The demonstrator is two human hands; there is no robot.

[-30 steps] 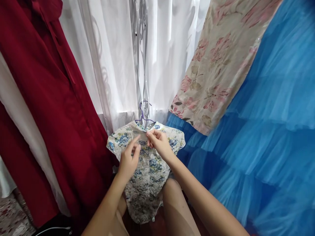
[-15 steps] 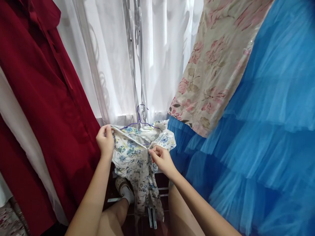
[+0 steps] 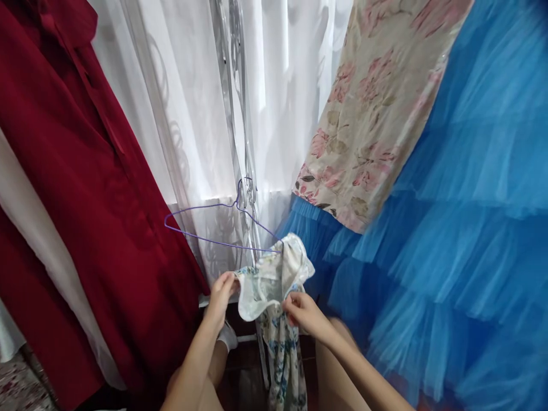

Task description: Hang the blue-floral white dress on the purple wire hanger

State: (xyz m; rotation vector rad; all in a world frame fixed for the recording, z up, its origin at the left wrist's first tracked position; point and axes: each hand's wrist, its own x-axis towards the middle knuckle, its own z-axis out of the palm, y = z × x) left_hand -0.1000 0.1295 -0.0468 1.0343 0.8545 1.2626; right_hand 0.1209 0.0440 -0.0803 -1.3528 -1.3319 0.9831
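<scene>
A white floral garment (image 3: pixel 285 337) with blue flowers hangs from the right end of a purple wire hanger (image 3: pixel 209 241). The hanger's left arm is bare, and its hook is on a metal rack (image 3: pixel 240 114). My left hand (image 3: pixel 221 294) pinches the garment's left edge, below the hanger. At the lower edge of the garment's opening, my right hand (image 3: pixel 302 313) grips the fabric with fingers closed. The garment's lower part dangles between my legs.
A dark red dress (image 3: pixel 81 188) hangs at the left. On the right are a beige floral garment (image 3: pixel 355 131) and a layered blue tulle dress (image 3: pixel 466 245). White curtains (image 3: pixel 282 74) cover the back, and a shod foot (image 3: pixel 228 335) shows below.
The garment's left side has come off the hanger, baring its left arm. Both hands have moved down and to the right with the fabric.
</scene>
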